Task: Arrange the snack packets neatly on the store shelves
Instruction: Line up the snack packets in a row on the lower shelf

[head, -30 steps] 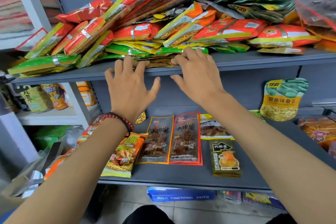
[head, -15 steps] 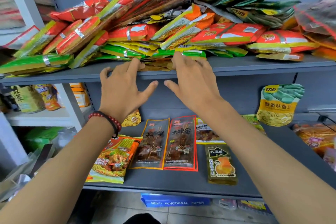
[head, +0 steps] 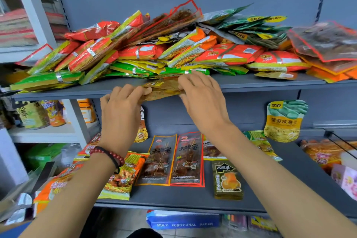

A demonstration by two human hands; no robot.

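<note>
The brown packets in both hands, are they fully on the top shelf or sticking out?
Sticking out. The brown packets overhang the top shelf front edge, gripped by the left hand and right hand.

upper shelf (head: 270, 85): grey | packet pile (head: 173, 52): red, orange, green, yellow | held packets (head: 164, 88): brown-yellow | bracelet (head: 114, 157): dark red beads

The upper shelf (head: 251, 85) is crowded with a loose heap of snack packets (head: 154, 54) from its back wall nearly to the front edge, leaving only a narrow bare strip along the lip. On the lower shelf (head: 173, 199), flat packets (head: 173, 160) cover the middle; bare surface lies along the front and towards the right.
</note>
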